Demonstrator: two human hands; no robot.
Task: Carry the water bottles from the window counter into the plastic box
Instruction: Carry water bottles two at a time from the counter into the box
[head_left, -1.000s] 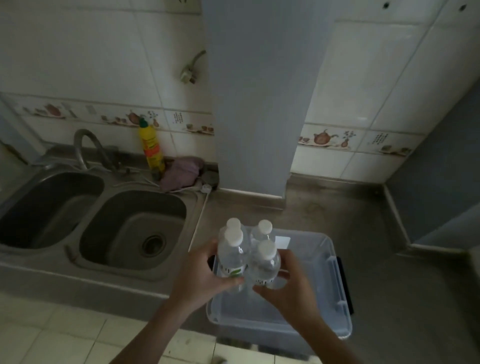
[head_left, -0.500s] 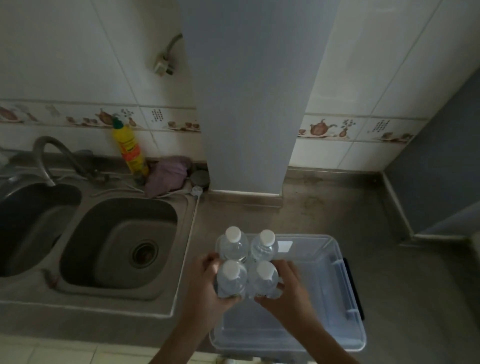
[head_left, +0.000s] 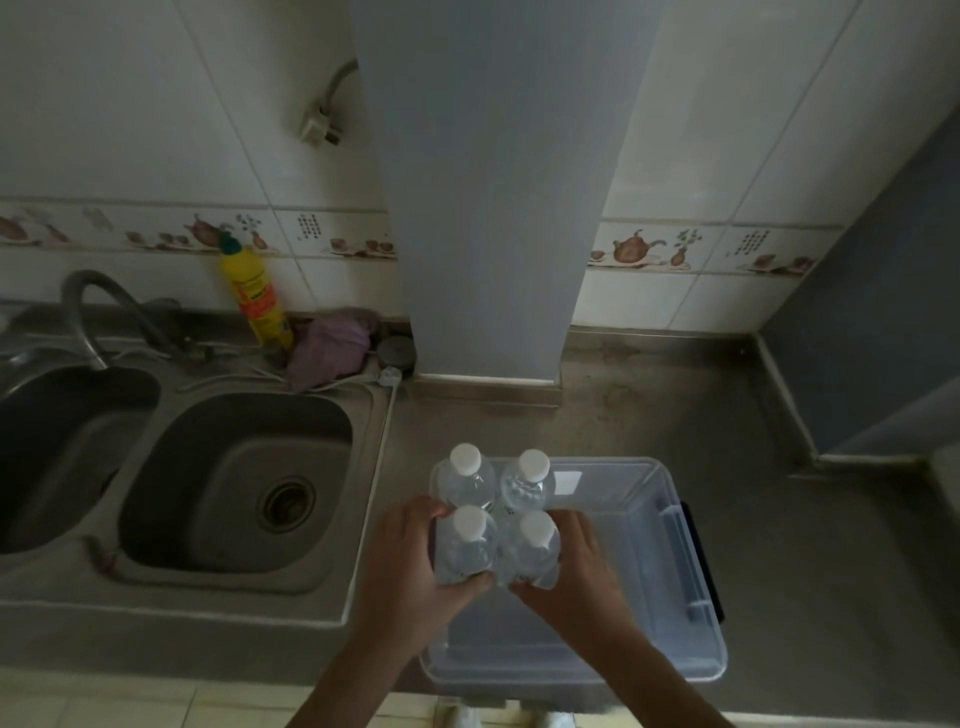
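We clasp four upright bottles (head_left: 496, 519) between our hands, left hand (head_left: 410, 566) and right hand (head_left: 576, 566) curled round the near pair, over the box's (head_left: 691, 639) left end

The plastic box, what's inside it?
Four water bottles with white caps are at the left end of the plastic box, gripped by the left hand and right hand. The rest looks bare. Hands and bottles hide the bottom there.
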